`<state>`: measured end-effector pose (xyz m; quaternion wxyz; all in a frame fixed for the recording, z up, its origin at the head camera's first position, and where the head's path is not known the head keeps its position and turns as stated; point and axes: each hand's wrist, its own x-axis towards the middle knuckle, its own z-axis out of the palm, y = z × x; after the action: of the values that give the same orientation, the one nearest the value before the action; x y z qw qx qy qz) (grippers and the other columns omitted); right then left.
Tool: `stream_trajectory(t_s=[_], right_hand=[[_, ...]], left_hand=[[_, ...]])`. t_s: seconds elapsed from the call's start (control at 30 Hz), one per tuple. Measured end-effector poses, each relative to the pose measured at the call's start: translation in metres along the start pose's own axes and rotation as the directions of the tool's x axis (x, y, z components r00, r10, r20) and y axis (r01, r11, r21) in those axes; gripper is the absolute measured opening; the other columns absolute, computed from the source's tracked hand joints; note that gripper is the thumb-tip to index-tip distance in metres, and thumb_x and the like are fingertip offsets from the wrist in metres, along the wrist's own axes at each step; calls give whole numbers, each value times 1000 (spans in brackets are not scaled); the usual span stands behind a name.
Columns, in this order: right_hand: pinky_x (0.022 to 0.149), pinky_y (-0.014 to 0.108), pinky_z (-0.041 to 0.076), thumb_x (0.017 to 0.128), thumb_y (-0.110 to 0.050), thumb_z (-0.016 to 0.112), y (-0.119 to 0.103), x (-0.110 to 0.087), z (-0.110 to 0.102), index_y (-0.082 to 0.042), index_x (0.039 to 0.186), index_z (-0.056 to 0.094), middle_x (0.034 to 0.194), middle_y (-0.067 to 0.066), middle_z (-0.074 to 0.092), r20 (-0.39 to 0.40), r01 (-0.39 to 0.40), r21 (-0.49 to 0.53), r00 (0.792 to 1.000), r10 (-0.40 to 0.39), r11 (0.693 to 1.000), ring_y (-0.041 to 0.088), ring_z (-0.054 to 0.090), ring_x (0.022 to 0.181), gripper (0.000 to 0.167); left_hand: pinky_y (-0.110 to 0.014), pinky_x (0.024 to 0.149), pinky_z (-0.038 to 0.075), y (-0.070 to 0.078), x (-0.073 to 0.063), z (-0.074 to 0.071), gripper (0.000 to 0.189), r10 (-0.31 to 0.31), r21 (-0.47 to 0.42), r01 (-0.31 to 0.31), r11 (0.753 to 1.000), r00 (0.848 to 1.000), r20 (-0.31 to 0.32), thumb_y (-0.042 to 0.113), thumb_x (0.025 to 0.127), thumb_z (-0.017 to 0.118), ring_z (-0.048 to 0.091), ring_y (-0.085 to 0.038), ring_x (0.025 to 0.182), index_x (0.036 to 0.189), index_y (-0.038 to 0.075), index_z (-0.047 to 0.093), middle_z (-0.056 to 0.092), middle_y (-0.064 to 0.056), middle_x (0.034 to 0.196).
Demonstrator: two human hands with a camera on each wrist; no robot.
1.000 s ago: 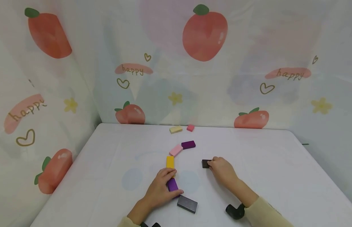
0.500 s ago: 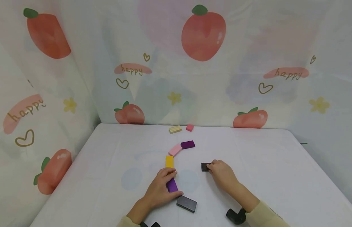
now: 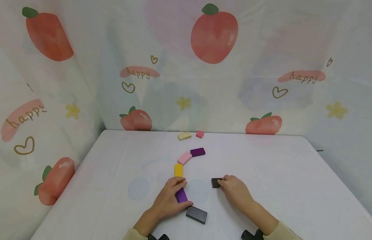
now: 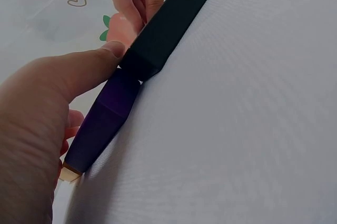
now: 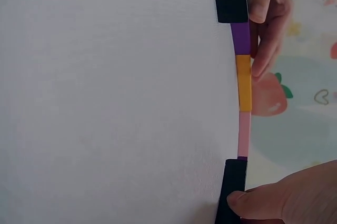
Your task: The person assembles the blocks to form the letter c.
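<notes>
My left hand (image 3: 169,198) spans the purple block (image 3: 181,196), fingers at its far end and thumb at its near end. In the left wrist view that thumb tip lies where the purple block (image 4: 101,124) meets a dark grey block (image 4: 168,27). Close to the thumb in the head view, the dark grey block (image 3: 197,214) lies flat and slanted. To the right, my right hand (image 3: 236,190) pinches a black block (image 3: 215,182), thumb against its side in the right wrist view. Beyond the purple block run a yellow block (image 3: 178,170), a pink block (image 3: 184,158) and a dark purple block (image 3: 198,152), forming a curved line.
At the far edge of the white table (image 3: 264,166) lie a ribbed cream block (image 3: 184,136) and a small coral-red block (image 3: 200,134). A fruit-printed cloth (image 3: 222,86) hangs behind and at the left. Black wrist mounts (image 3: 252,234) sit under the sleeves.
My right hand has drawn the black block toward the near side of the table and slightly left. My left hand has stayed at the purple block. The head view has shifted slightly.
</notes>
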<state>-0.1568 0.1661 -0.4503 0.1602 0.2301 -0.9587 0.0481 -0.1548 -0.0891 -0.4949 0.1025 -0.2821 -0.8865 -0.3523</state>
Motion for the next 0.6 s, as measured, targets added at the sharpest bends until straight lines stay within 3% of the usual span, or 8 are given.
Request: stream_trajectory(t_s=[0.6], right_hand=[[59,25,50,64,-4,80,-15,-32,-13,-6,83,74,75,0,58,-19,91,36,996,-91,995,16,56,66,21]], left_hand=[[-33,98,39,-1,0,0,74,15,0,-15,1000,1000,27,55,68,73,41,-15,118,121,5,60,50,1,124]])
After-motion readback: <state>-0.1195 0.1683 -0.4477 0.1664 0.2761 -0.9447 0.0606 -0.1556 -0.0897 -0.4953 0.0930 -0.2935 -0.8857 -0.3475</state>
